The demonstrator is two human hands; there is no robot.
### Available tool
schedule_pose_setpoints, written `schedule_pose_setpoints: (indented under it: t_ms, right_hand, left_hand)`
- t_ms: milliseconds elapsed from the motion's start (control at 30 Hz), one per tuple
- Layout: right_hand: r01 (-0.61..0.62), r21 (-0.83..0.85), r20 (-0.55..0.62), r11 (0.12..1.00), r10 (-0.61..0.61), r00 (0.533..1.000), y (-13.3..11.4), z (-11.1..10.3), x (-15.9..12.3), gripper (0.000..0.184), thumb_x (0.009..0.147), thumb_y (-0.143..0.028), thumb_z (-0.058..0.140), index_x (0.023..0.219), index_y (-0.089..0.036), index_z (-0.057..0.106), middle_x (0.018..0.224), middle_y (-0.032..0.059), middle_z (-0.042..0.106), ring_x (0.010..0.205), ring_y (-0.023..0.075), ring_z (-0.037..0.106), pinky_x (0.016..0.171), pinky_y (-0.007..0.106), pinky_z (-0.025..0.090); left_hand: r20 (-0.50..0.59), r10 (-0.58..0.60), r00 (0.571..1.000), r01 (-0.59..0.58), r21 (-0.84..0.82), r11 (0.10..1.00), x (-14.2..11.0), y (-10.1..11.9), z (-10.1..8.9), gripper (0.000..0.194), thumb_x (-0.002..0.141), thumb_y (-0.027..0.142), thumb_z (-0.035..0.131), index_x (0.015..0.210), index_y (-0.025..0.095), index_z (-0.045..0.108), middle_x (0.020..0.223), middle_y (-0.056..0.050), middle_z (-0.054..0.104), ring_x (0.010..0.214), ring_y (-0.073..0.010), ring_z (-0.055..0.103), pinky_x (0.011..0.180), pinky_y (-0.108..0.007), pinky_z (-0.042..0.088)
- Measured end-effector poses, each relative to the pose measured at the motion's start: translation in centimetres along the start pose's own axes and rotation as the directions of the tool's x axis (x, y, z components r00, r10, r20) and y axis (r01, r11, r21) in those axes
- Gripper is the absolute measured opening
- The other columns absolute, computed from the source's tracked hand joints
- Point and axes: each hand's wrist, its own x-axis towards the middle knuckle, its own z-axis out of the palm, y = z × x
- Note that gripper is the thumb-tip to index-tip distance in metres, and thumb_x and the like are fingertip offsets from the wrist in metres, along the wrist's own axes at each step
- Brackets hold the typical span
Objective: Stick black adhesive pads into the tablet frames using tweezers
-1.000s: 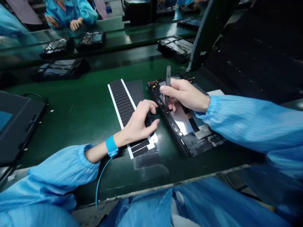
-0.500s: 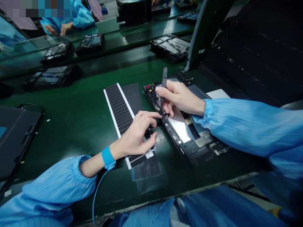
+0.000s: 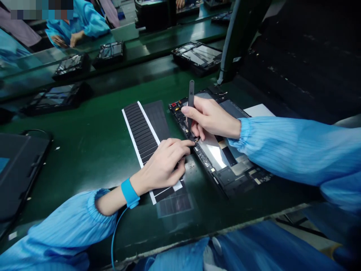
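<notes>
My right hand [image 3: 210, 118] grips slim black tweezers [image 3: 191, 101], with their tip down at the edge of an opened tablet housing [image 3: 225, 175]. My left hand [image 3: 162, 165] rests across a white-edged strip of black pads [image 3: 141, 135], its index fingertip close to the tweezers' tip. The fingers hide whatever lies beneath them. A matte black sheet [image 3: 156, 120] lies against the strip. My left wrist wears a blue strap [image 3: 130, 193] with a blue cord [image 3: 114, 237].
Both hands work over a green conveyor belt [image 3: 93, 162]. Several opened devices [image 3: 109, 51] sit farther along, and a dark tablet [image 3: 17, 169] lies at the left. A white card [image 3: 258, 110] pokes from under the housing. A co-worker's blue sleeve [image 3: 76, 26] shows at the top.
My left hand has slid up toward the housing edge, its index finger now reaching the tweezers' tip. The tweezers have shifted slightly left, and the whole view has drifted.
</notes>
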Motion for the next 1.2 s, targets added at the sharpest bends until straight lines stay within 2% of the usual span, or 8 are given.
schedule_pose_setpoints:
  t_ms: [333,500,633,767,867,967,1067,1200]
  right_hand:
    - [-0.002,0.209,0.002,0.978,0.002,1.000,1.1,0.0,0.3,0.039,0.077,-0.058,0.051,0.081,-0.021,0.039,0.045,-0.0073,0.051,0.030,0.0095,0.050,0.023,0.017,0.030]
    - [-0.022,0.239,0.012,0.971,0.019,1.000,1.3,-0.2,0.4,0.040,0.076,-0.059,0.052,0.081,-0.022,0.037,0.045,-0.0068,0.051,0.032,0.0123,0.053,0.022,0.019,0.032]
    - [-0.037,0.261,0.021,0.965,0.033,0.999,1.2,-0.1,0.5,0.041,0.075,-0.059,0.054,0.082,-0.022,0.037,0.043,-0.0069,0.051,0.030,0.0129,0.052,0.023,0.020,0.034]
    - [-0.065,0.258,0.025,0.964,0.061,0.998,0.8,0.0,0.7,0.040,0.076,-0.059,0.052,0.079,-0.021,0.039,0.041,-0.0060,0.051,0.027,0.0123,0.047,0.024,0.022,0.033]
    - [-0.080,0.144,-0.027,0.986,0.085,0.996,-0.6,-1.0,0.1,0.033,0.084,-0.051,0.045,0.072,-0.020,0.040,0.048,-0.0025,0.053,0.033,0.0127,0.050,0.030,0.024,0.037]
    - [-0.078,-0.308,-0.185,0.948,0.020,0.983,-2.1,-3.4,-1.8,0.031,0.087,-0.038,0.043,0.063,-0.018,0.044,0.058,0.0031,0.057,0.047,0.0134,0.055,0.046,0.026,0.043]
    - [-0.226,-0.727,-0.277,0.649,0.025,0.961,-2.1,-6.1,-3.9,0.032,0.087,-0.035,0.040,0.061,-0.017,0.047,0.069,0.0092,0.059,0.063,0.0173,0.055,0.062,0.031,0.040]
    - [-0.399,-0.766,-0.276,0.505,0.302,0.912,-0.5,-7.9,-5.1,0.038,0.088,-0.039,0.035,0.060,-0.018,0.049,0.074,0.0137,0.061,0.065,0.0182,0.054,0.065,0.032,0.038]
  left_hand:
    - [0.112,0.105,0.988,-0.120,0.131,0.984,-0.1,1.6,0.4,0.018,0.075,0.000,0.040,0.086,0.012,0.045,0.100,-0.015,0.060,0.090,-0.0212,0.052,0.077,-0.035,0.049]
    - [-0.061,-0.069,0.996,0.072,0.033,0.997,-0.5,1.6,0.6,0.020,0.075,0.003,0.043,0.090,0.016,0.040,0.122,-0.018,0.052,0.114,-0.0246,0.048,0.089,-0.044,0.047]
    - [-0.012,-0.215,0.976,0.214,-0.068,0.974,-0.8,2.8,1.1,0.014,0.077,0.008,0.043,0.085,0.018,0.039,0.131,-0.021,0.044,0.131,-0.0253,0.033,0.097,-0.044,0.044]
    - [0.063,-0.212,0.975,0.218,-0.120,0.969,-1.3,5.0,1.3,0.011,0.076,0.011,0.044,0.084,0.018,0.041,0.111,-0.018,0.058,0.135,-0.0252,0.023,0.100,-0.043,0.042]
    - [0.063,-0.248,0.967,0.255,-0.165,0.953,-1.0,5.1,0.7,0.006,0.079,0.015,0.045,0.077,0.020,0.041,0.090,-0.011,0.063,0.127,-0.0246,0.039,0.092,-0.038,0.049]
    - [0.035,-0.504,0.863,0.498,-0.220,0.839,0.6,3.3,-0.5,0.019,0.084,0.030,0.045,0.069,0.020,0.039,0.068,-0.004,0.064,0.081,-0.0190,0.067,0.060,-0.026,0.052]
    - [0.220,-0.651,0.726,0.687,-0.211,0.695,2.9,1.0,-1.4,0.035,0.086,0.046,0.038,0.065,0.018,0.043,0.054,0.000,0.061,0.039,-0.0096,0.054,0.045,-0.022,0.043]
    - [0.435,-0.612,0.660,0.740,-0.237,0.630,4.6,-0.2,-1.3,0.053,0.087,0.055,0.026,0.057,0.016,0.045,0.046,-0.002,0.057,0.035,-0.0091,0.050,0.046,-0.023,0.043]
